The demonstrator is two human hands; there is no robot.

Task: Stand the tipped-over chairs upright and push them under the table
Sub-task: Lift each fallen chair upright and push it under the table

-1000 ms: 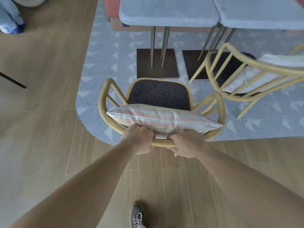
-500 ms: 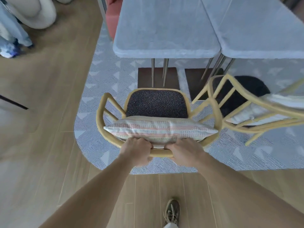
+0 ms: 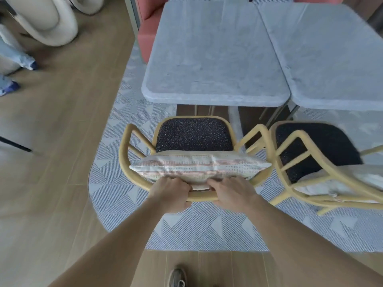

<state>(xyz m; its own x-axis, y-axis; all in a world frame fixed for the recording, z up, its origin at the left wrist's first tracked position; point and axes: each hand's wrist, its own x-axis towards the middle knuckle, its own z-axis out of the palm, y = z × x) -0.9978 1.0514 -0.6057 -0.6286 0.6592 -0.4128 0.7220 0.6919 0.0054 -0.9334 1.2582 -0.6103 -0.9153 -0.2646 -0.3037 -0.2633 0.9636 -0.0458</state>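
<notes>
A yellow-framed chair (image 3: 124,154) with a dark speckled seat stands upright on the patterned rug, facing the grey table (image 3: 211,59). A striped cushion (image 3: 199,167) leans against its backrest. My left hand (image 3: 169,193) and my right hand (image 3: 233,192) both grip the top rail of the backrest, side by side. The seat's front edge lies just short of the table edge. A second yellow chair (image 3: 306,162) with a dark seat and a pale cushion stands to the right, its armrest close to the first chair's.
A second grey table (image 3: 331,59) adjoins on the right. Table legs and dark base plates (image 3: 246,125) stand under the tabletops. A coral sofa (image 3: 148,32) sits behind. A white curved object (image 3: 51,23) and another person's feet are at far left. My shoe (image 3: 177,277) is below.
The chair has moved forward across the rug toward the table with both hands on its backrest. I have stepped forward, so the tabletops fill more of the view.
</notes>
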